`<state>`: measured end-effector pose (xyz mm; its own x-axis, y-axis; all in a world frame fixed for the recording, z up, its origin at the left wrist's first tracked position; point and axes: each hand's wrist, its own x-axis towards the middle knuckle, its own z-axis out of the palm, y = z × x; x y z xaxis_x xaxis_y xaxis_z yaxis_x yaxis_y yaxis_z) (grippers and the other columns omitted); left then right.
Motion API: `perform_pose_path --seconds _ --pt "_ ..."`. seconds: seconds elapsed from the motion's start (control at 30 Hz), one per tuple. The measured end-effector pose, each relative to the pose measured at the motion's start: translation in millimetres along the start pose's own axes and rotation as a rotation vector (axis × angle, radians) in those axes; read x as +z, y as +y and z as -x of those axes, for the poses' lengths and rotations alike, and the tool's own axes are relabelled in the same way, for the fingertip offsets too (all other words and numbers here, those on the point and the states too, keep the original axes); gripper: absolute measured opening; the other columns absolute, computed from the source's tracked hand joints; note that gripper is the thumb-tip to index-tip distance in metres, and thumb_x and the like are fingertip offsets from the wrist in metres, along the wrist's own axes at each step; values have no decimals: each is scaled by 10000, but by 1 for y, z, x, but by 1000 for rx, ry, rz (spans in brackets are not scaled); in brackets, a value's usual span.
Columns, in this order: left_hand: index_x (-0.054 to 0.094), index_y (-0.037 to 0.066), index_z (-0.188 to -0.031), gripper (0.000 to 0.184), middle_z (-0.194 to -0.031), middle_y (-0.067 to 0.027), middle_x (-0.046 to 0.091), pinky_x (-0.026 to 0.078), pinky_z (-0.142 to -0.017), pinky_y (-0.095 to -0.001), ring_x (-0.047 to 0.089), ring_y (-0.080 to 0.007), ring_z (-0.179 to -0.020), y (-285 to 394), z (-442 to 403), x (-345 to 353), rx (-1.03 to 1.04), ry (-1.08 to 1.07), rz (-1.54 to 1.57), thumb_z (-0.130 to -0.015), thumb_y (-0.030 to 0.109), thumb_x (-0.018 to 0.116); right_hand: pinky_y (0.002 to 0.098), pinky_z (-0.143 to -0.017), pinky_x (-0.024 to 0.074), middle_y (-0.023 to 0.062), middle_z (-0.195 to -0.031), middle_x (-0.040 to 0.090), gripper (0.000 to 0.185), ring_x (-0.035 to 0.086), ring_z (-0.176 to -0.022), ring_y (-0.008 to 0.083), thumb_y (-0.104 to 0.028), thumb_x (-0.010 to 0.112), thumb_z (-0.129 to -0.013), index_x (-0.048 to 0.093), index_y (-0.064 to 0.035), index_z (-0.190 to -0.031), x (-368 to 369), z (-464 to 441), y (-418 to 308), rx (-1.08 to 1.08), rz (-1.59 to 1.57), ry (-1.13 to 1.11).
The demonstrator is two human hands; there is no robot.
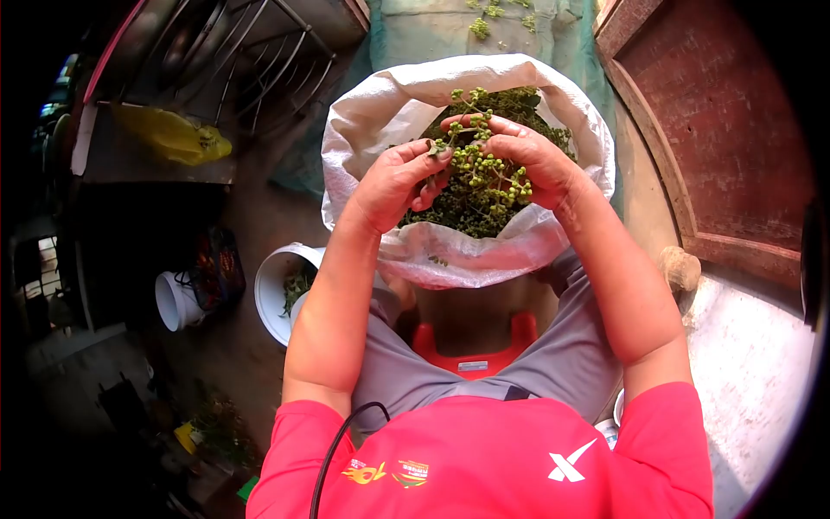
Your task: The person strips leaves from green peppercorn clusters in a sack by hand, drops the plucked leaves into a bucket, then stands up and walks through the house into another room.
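Note:
My left hand [399, 180] pinches a dark leaf [439, 149] at the edge of a sprig of small round green berries [471, 160]. My right hand [534, 158] holds the same sprig, its fingers curled around the stems while the berry clusters hang between both hands. Below them stands a white woven sack [354, 130] with its mouth rolled open. Inside lies a heap of green sprigs and berries [467, 212], partly hidden by my hands and forearms.
A white bucket [270, 298] with some leaves in it stands left of my knee. Farther left are a smaller white bucket [175, 303] and a yellow bag [173, 137]. Green netting [424, 39] with loose berry clusters [481, 28] lies beyond the sack. A reddish wooden door [726, 130] is at right.

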<state>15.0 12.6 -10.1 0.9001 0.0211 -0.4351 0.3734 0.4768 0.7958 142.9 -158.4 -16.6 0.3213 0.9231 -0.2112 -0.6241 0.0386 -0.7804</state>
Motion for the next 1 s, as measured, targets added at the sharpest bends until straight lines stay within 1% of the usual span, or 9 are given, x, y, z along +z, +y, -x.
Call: perform_pose_path --seconds 0.43,0.63,0.7,0.77,0.83,0.87,0.9,0.93,1.0 --pt "586 28 -1011 157 -701 6 515 324 -424 -179 413 -55 -516 0 0 -20 154 86 229 -949 158 523 309 -818 531 64 -1054 627 290 629 -907 150 -72 526 -864 536 -51 -1154 -1 10 -12 -28 -190 191" --pt "581 61 -945 123 -694 5 528 337 -412 -190 462 -66 -513 0 3 -17 143 198 223 -950 170 524 238 -689 500 30 -985 605 308 610 -843 125 -65 551 -811 560 -50 -1118 15 24 -8 210 125 42" --pt "586 62 -937 125 -690 9 533 344 -413 -186 459 -58 -506 0 2 -21 170 215 240 -947 174 530 244 -699 502 42 -985 607 346 612 -842 131 -33 552 -795 554 -27 -1140 29 33 -8 298 -152 32" --pt "588 63 -938 124 -690 9 534 347 -413 -185 460 -56 -505 1 3 -21 187 211 249 -945 174 532 272 -726 524 64 -1028 622 371 624 -853 143 -9 552 -791 554 -5 -1162 35 34 -20 342 -65 74" --pt "590 70 -940 117 -685 12 537 348 -412 -186 466 -57 -503 1 4 -20 174 224 256 -940 174 536 293 -813 527 74 -1044 637 301 633 -916 169 -7 541 -829 582 -3 -1126 49 24 -73 285 150 205" --pt "589 72 -939 117 -684 13 538 348 -411 -187 468 -58 -502 1 4 -20 169 224 257 -940 176 537 297 -778 533 58 -979 639 302 631 -852 150 -45 564 -827 577 -3 -1125 50 9 -108 136 100 109" --pt "589 74 -937 116 -683 14 539 347 -410 -188 471 -60 -501 0 3 -21 161 224 256 -939 178 538 333 -774 542 79 -965 625 367 619 -876 173 -78 592 -821 538 2 -1175 26 -15 -150 23 209 90" --pt "587 77 -935 114 -680 14 541 345 -408 -192 470 -61 -496 -1 2 -21 158 224 246 -938 180 538 393 -805 546 137 -1068 584 511 594 -983 233 -105 618 -824 429 -4 -1288 50 -24 -203 -165 422 390" --pt "587 76 -936 114 -680 14 542 346 -407 -193 472 -61 -494 -2 2 -19 162 209 237 -939 178 536 401 -793 528 172 -1230 489 757 560 -1029 281 -168 703 -793 267 -56 -1401 0 -55 -287 -506 429 508"
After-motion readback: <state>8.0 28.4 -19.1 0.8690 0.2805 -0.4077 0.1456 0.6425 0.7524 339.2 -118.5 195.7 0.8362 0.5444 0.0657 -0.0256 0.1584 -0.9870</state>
